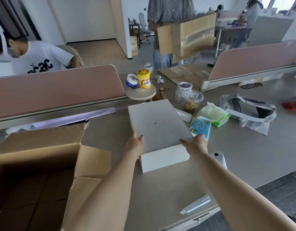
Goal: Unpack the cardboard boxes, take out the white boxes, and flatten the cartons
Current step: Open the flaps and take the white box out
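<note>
Fingers (141, 137) of the left hand (134, 145) clamp the near-left corner of the white box (158, 125), thumb on the lid, the rest wrapped down the side & out of sight. The right hand (196, 145) does the same at the near-right corner, thumb tip on the lid edge, other fingers hidden behind the box wall. So both hands hold it, one per corner. The white box lies lid-up on the grey worktop (235, 155), long axis running away from the person; can't tell if the far end is lifted. Left of the white box, just beside it: big cardboard box (37, 152), flaps open, inside dark, contents not readable. Right of the white box, touching or nearly so: blue tissue pack (200, 126), then a green tissue pack (214, 115), and further right a headset in a clear bag (247, 109). Near-right of the white box: white controller (219, 158) by the right forearm, and a pale-blue utility knife (195, 206) at the worktop edge. Beyond the white box: tape roll (183, 91), clear snack tub (193, 100), yellow canister (143, 79) on a small round stand. Far-left of it, a pink partition (57, 90). Well beyond the white box a standing person holds a flattened carton (187, 35).
</note>
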A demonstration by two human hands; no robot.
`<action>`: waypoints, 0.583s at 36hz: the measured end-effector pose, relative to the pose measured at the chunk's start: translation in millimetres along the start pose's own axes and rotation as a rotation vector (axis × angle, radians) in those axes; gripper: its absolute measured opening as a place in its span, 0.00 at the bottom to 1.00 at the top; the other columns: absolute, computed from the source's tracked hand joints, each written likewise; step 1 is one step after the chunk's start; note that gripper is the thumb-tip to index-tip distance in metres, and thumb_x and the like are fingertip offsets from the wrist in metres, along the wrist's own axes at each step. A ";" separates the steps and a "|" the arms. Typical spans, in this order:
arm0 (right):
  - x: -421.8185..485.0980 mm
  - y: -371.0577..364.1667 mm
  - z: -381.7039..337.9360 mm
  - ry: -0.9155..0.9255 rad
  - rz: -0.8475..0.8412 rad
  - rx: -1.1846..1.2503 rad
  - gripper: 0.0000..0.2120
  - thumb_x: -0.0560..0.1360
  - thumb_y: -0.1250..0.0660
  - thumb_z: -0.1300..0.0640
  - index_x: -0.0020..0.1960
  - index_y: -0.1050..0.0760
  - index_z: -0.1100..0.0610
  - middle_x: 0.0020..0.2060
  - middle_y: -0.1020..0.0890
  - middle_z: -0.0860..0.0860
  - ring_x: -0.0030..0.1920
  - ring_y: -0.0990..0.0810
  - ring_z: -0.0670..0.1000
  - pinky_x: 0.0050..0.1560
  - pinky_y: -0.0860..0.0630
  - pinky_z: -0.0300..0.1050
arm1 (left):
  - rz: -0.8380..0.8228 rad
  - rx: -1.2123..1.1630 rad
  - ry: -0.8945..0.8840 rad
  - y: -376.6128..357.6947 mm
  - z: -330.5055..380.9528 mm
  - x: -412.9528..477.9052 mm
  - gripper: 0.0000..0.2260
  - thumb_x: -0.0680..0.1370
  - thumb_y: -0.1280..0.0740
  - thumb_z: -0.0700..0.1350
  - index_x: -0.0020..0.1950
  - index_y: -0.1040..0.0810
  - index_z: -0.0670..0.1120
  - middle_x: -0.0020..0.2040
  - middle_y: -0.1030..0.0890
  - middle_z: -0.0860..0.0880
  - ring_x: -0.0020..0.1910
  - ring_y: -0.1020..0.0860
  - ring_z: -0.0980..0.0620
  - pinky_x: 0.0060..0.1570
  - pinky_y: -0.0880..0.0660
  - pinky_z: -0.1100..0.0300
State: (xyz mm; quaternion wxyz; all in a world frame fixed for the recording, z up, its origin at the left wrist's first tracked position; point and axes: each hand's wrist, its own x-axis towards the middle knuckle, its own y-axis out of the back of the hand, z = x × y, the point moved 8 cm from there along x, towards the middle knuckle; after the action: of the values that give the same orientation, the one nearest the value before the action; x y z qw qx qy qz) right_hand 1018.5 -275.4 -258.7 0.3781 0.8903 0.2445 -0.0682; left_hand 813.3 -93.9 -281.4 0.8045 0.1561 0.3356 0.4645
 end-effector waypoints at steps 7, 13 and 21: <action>-20.5 13.2 -23.8 0.153 0.074 -0.291 0.32 0.74 0.33 0.40 0.67 0.38 0.59 0.64 0.32 0.59 0.64 0.30 0.62 0.62 0.31 0.56 | 0.150 0.302 -0.117 22.1 5.0 -18.5 0.33 0.80 0.45 0.62 0.79 0.54 0.50 0.74 0.32 0.46 0.68 0.30 0.43 0.62 0.30 0.51; -79.8 -4.6 -56.8 0.418 0.076 -0.283 0.21 0.78 0.36 0.47 0.67 0.32 0.54 0.66 0.31 0.55 0.66 0.32 0.58 0.64 0.32 0.53 | 0.188 0.296 -0.259 65.2 -8.2 -56.8 0.29 0.81 0.43 0.58 0.79 0.47 0.49 0.75 0.35 0.48 0.70 0.31 0.45 0.66 0.32 0.49; -185.8 -87.1 -100.2 0.655 -0.238 -0.312 0.10 0.78 0.37 0.55 0.58 0.24 0.54 0.59 0.22 0.54 0.55 0.22 0.57 0.50 0.26 0.45 | 0.225 0.548 -0.316 179.2 -77.7 -137.1 0.27 0.81 0.43 0.58 0.78 0.45 0.52 0.74 0.34 0.53 0.70 0.31 0.51 0.63 0.31 0.55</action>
State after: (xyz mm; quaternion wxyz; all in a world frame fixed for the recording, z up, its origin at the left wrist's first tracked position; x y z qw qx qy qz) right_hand 807.9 -224.1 -186.9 0.4004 0.7621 0.4615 0.2144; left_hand 597.8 -122.3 -182.8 0.7184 0.4728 0.2998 0.4128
